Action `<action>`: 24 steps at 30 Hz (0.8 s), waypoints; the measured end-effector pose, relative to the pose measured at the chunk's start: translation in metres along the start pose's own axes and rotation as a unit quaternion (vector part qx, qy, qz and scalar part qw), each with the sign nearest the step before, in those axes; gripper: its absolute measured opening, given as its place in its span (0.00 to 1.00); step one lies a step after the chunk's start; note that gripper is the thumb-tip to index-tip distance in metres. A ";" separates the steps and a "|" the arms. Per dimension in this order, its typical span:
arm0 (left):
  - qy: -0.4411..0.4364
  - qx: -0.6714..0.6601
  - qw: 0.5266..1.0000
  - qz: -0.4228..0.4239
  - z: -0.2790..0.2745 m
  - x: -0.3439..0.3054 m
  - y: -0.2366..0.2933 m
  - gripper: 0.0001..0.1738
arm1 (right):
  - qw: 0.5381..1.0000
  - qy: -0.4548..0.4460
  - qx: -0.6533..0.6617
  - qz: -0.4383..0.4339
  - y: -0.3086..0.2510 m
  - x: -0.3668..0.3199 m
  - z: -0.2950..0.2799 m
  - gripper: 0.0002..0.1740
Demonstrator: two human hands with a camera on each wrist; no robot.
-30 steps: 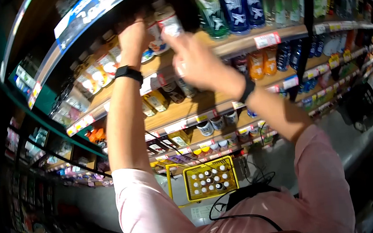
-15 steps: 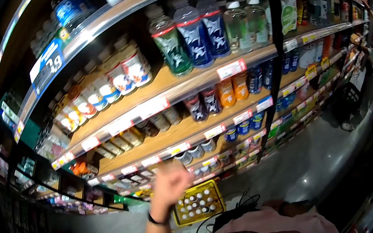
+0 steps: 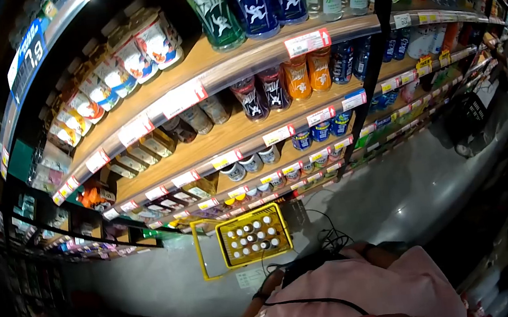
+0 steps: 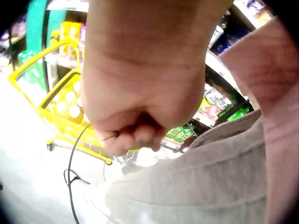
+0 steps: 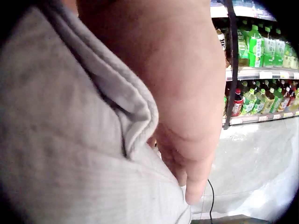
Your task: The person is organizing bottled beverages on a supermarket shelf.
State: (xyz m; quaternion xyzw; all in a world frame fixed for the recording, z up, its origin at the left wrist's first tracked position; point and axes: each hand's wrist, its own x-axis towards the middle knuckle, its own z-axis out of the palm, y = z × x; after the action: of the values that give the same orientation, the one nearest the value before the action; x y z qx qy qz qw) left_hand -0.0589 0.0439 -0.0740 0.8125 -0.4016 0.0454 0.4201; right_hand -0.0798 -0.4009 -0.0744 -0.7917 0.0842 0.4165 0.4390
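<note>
In the left wrist view my left hand hangs beside grey shorts, its fingers loosely curled towards the palm with nothing visible in them. My right hand hangs against the pocket edge of the shorts in the right wrist view, fingers pointing down and holding nothing visible. A yellow basket cart stands on the floor in front of my body. Several bottles with white or dark caps fill its basket. Both hands are low at my sides, away from the shelves.
Store shelves run across the front. White-labelled bottles and green and blue drink bottles stand on an upper shelf, orange bottles below. A black cable loops over the floor. A dark bag is far right.
Both hands were raised at the upper shelf a second ago, among the white-labelled bottles. They have come down to my sides. The camera view has shifted, bringing the cart fully into sight.
</note>
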 end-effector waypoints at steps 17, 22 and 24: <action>-0.143 -0.025 0.812 -0.566 -0.001 0.036 0.014 0.22 | 0.993 -0.073 -0.087 -0.025 -0.027 -0.029 -0.007 0.28; -0.144 -0.056 0.864 -0.479 0.012 0.005 0.006 0.15 | 0.995 -0.058 -0.081 -0.013 -0.025 -0.034 -0.006 0.28; -0.169 -0.078 0.853 -0.487 0.012 0.002 0.006 0.14 | 0.996 -0.052 -0.077 -0.011 -0.026 -0.036 -0.007 0.28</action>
State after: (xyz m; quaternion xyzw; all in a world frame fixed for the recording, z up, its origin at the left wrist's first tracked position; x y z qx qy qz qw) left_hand -0.0645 0.0318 -0.0771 0.8639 -0.0215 -0.3343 0.3760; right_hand -0.0853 -0.3989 -0.0301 -0.8011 0.0201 0.4579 0.3849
